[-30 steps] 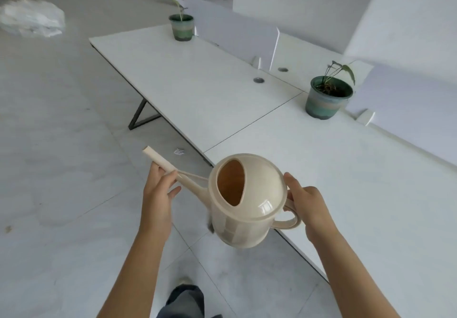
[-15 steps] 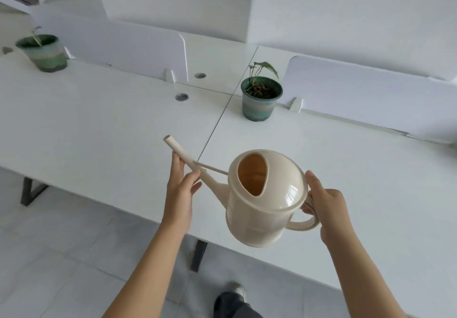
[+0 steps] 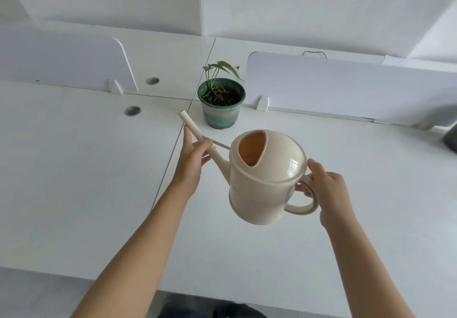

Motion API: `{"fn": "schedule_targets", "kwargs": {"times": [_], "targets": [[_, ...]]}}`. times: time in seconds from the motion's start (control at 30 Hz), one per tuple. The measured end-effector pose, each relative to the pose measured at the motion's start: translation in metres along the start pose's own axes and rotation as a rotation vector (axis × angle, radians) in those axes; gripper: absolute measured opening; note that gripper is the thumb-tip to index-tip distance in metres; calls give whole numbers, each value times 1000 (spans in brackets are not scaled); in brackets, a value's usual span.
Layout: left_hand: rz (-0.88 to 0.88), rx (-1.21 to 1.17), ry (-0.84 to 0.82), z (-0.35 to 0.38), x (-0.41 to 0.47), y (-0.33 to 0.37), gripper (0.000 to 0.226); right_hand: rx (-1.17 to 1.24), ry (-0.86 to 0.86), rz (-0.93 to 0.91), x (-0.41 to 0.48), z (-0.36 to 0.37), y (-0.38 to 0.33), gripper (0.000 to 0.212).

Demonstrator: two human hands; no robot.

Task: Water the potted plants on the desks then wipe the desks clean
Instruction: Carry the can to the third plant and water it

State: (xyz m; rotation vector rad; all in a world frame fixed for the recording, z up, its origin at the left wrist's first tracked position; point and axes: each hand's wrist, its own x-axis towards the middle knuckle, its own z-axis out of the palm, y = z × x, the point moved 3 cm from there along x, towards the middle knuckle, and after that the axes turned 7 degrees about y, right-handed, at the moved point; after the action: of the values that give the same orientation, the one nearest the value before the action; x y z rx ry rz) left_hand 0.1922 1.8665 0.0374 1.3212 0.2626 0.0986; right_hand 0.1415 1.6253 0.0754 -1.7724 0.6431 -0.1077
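right hand (image 3: 326, 191) gripping watering can (image 3: 264, 181) handle, left hand (image 3: 193, 159) pinching spout

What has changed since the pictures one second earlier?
The watering can was carried forward over the desk; its spout now ends near the potted plant. Unchanged: left hand holds the spout, right hand the handle; no water pours.

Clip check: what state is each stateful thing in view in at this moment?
Green glazed plant pot: upright on the white desk, untouched.
Cream plastic watering can: held above the desk, spout short of the pot, no water visible.
Left hand: holds the can's spout.
Right hand: grips the can's handle.
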Motion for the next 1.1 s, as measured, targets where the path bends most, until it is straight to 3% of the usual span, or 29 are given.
{"fn": "schedule_targets", "kwargs": {"times": [0.2, 0.4, 0.47, 0.5, 0.6, 0.7, 0.83, 1.1], "targets": [[-96, 42, -170, 21, 57, 1, 74, -17, 123, 8, 0, 16, -7, 42], [-191, 74, -236, 26, 101, 0, 68, -31, 97, 8, -1, 44, -21, 53], [-218, 82, -239, 26, 116, -2, 67, -40, 89, 11, 0, 56, -25, 41], [-226, 92, -240, 26, 122, -3, 65, -45, 90, 14, 1, 60, -27, 35], [-238, 137, -253, 26, 135, -8, 53, -40, 118, 5, 9, 69, -29, 52], [-268, 165, -282, 30, 141, -15, 42, -45, 166, -8, 15, 70, -29, 50], [-292, 145, -312, 40, 146, -26, 46, -74, 224, 8, 22, 63, -28, 37], [-361, 173, -317, 76, 155, -32, 57, -241, 318, -11, 27, 47, -37, 41]]}}
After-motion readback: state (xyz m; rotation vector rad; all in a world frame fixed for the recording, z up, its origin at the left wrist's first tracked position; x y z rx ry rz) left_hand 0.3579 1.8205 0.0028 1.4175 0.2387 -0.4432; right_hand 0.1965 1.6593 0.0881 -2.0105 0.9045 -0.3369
